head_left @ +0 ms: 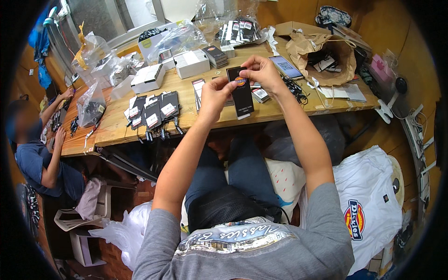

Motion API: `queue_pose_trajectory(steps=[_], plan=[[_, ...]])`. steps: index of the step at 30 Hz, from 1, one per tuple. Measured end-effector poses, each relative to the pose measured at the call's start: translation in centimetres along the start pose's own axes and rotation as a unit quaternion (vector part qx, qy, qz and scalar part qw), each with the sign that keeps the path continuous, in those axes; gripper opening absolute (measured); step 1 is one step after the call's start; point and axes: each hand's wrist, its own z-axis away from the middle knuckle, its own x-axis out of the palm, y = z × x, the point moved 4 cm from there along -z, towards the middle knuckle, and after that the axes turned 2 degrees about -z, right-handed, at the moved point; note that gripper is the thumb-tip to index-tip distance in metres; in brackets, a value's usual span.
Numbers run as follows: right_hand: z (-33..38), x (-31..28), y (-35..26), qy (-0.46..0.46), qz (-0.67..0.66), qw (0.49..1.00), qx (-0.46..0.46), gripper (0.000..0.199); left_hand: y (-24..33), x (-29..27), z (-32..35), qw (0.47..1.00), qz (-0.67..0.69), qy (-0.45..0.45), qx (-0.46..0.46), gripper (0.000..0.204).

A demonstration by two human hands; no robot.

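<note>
A long black hang tag (242, 102) with a small coloured emblem is held up over the table's front edge, a white edge showing at its bottom. My left hand (216, 99) pinches its left side with thumb and fingers. My right hand (262, 74) grips its upper right part, the thumb pressed near the top. Behind my left hand lies a narrow stack of white tags (198, 88). Below my right hand is a small stack of labels (260, 95), partly hidden. Finished-looking black tags with cords (156, 111) lie in overlapping rows to the left.
White boxes packed with cards (192, 64) and a stack of black tags (215, 56) stand farther back. To the right are black cords (295, 87), a phone (285, 66) and an open paper bag (297, 52). A co-worker (42, 158) sits at the left; a white T-shirt (368, 186) lies right.
</note>
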Motion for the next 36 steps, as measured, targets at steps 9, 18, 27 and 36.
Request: queue_pose_trajectory(steps=[9, 18, 27, 36], plan=[[-2.8, -5.4, 4.8, 0.139, 0.535, 0.797, 0.243, 0.042, -1.1, -1.4, 4.4, 0.982, -0.157, 0.065, 0.086, 0.015], [-3.8, -7.2, 8.5, 0.212, 0.175, 0.917, 0.289, 0.023, -1.9, -2.6, 5.7, 0.998, -0.035, 0.06, 0.011, 0.014], [1.6, -4.6, 3.6, 0.049, -0.119, 0.977, 0.169, 0.008, -3.2, -1.2, 4.6, 0.998, 0.014, 0.06, -0.017, 0.018], [7.2, -0.5, 2.0, 0.033, 0.117, 0.986, 0.115, 0.01, -4.9, 0.2, 7.0, 0.999, 0.019, 0.021, -0.026, 0.013]])
